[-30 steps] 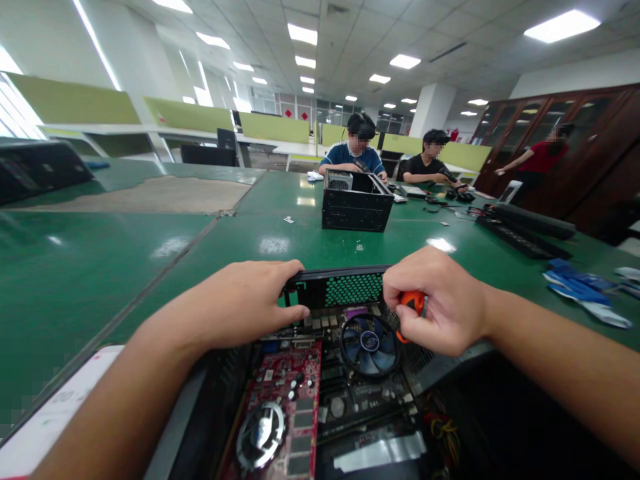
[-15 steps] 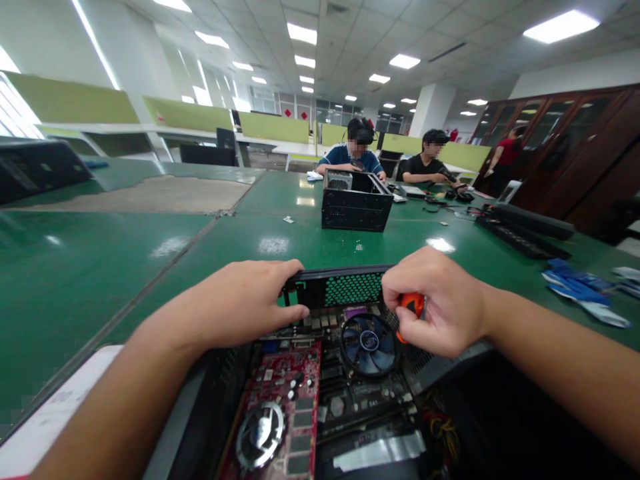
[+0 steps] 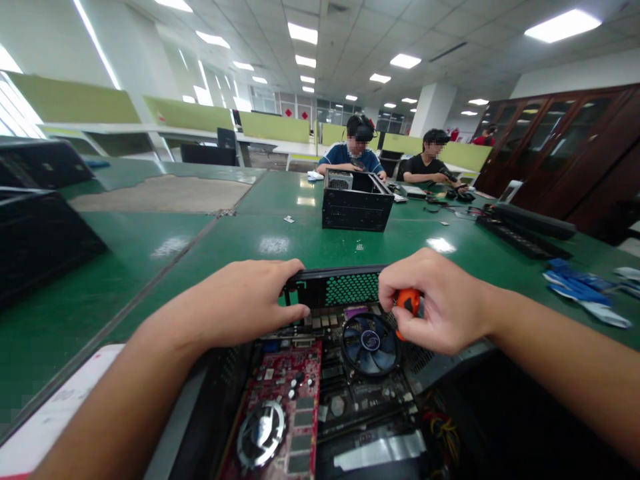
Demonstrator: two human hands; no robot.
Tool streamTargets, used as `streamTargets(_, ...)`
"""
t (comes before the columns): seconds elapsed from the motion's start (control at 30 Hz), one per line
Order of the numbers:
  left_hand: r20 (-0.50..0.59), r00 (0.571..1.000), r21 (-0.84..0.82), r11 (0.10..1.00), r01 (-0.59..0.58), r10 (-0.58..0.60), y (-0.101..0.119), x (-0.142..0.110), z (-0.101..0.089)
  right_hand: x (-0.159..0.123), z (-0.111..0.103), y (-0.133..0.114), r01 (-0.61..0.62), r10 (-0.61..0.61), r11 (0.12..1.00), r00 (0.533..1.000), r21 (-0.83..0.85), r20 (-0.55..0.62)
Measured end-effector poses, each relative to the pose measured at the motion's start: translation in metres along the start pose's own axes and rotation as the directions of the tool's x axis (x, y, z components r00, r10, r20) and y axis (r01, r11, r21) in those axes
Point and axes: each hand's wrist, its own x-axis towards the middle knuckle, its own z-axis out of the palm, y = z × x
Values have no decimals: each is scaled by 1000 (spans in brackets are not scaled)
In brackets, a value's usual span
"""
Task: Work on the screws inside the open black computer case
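Note:
An opened computer case [image 3: 350, 272] lies in front of me, its perforated rear edge facing away. My left hand [image 3: 240, 300] grips that edge, fingers over the top and thumb inside. My right hand [image 3: 440, 303] is closed around the orange and black handle of a screwdriver [image 3: 409, 301], at the right part of the same edge; its shaft is hidden. Inside the case are a black cooling fan [image 3: 371, 343] just left of my right hand, and a red graphics card [image 3: 280, 380] with a round silver piece, below my left hand.
Another black case [image 3: 356, 208] stands farther across the green table [image 3: 280, 243]; two people sit behind it. Dark case parts [image 3: 40, 240] are at left. Blue and white gloves [image 3: 583, 290] and black panels [image 3: 525, 230] lie at right. White paper [image 3: 65, 400] is at lower left.
My right hand has shifted slightly left and turned with the screwdriver; my left hand stays put. A dark case part has come into view at left. A person in red has moved behind the cabinet.

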Motion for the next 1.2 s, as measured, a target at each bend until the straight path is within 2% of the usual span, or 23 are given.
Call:
streamTargets(0.1, 4, 1000, 0, 1000, 0, 0, 0, 0, -1, 3, -6, -2, -123, 113, 989, 986, 79, 119)
streamTargets(0.23, 2, 1000, 1, 1000, 8, -8, -1, -1, 0, 5, -8, -2, -291, 254, 945, 941, 149, 226)
streamTargets(0.37, -7, 1000, 3, 1000, 14, -14, -2, 0, 1, 6, -3, -2, -336, 283, 931, 910, 139, 304)
streamTargets(0.47, -7, 1000, -1, 1000, 9, -9, -3, 1, 2, 6, -3, -3, -324, 262, 925, 923, 200, 283)
streamTargets(0.57, -12, 1000, -12, 1000, 3, -3, -4, 1, 3, 6, -6, -6, -252, 216, 934, 963, 252, 162)
streamTargets(0.77, -28, 1000, -17, 1000, 3, -4, -4, 1, 3, 8, -1, -15, -68, 68, 985, 998, 155, 10)
streamTargets(0.9, -26, 1000, -9, 1000, 11, -12, -3, 2, 3, 10, 5, -21, 18, -17, 992, 1000, 127, -8)
streamTargets(1.2, -14, 1000, 4, 1000, 21, -21, -1, 1, 2, 11, 3, -19, 26, -23, 994, 999, 102, -28)
